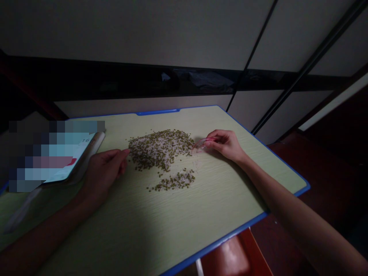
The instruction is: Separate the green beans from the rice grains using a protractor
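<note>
- Far left: a device with a lit screen (67, 165), partly masked by blurred squares, lay on the pale green, blue-edged table (184, 226), beside the left hand.
- Left: the left hand (100, 172) was closed, thumb and forefinger brought together, their tips at the left edge of the large pile; whether they pinched a bean or grain could not be told.
- Centre: the large pile (161, 147), green beans mixed with pale grains, lay spread on the table between the two hands, its right edge just beside the plastic piece.
- Centre, nearer the wearer: the small pile (175, 181), of the same mixture, lay apart from the fingers of both hands, with a few loose beans at its left end.
- Right of centre: the plastic piece (201, 143), clear with pinkish-red marking, extended leftward from the right fingertips towards the large pile.
- Right: the right hand (228, 145) gripped the plastic piece between thumb and fingers, the forearm reaching in across the table's edge.
</note>
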The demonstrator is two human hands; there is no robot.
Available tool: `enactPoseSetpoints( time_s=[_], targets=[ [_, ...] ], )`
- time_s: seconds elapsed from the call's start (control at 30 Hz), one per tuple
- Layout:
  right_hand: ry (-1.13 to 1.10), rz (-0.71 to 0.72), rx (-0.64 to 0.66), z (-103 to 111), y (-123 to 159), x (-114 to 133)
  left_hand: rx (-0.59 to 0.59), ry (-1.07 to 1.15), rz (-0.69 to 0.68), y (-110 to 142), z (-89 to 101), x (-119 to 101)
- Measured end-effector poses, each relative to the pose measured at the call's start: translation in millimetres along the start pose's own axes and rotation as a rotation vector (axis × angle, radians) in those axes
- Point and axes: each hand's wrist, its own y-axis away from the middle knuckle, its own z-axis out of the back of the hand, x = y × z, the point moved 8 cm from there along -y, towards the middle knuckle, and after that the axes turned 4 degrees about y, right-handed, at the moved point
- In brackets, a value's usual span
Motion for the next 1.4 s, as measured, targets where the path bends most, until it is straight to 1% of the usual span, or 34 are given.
enactPoseSetpoints(
  time_s=[0.27,0.53,0.7,1.0,1.13,1.27,1.4],
  targets=[
    [0.008,-0.019,0.013,1.6,1.9,-1.3,-0.007,0.01,0.015,0.4,-0.9,0.2],
    [-0.06,-0.022,0.021,-1.8,2.2,0.4,-0.01,-0.003,0.006,-0.1,0.2,-0.1],
    [-0.053,-0.032,0.022,-1.2,2.4,-2.6,-0.006,0.002,0.002,-0.5,0.3,0.3],
    [0.043,-0.009,-0.043,1.7,1.8,0.9,-0.028,0.022,0.024,1.7,0.8,-0.6],
    [0.093,0.01,-0.079,4.3,1.4,1.8,-0.019,0.032,0.013,0.4,0.1,0.6],
    [0.105,0.021,-0.092,5.7,0.8,0.4,-0.013,0.002,0.024,-0.1,-0.2,2.5],
    [0.109,0.042,-0.101,6.0,0.4,0.3,-0.015,-0.002,0.0,-0.4,0.5,1.4]
  ],
)
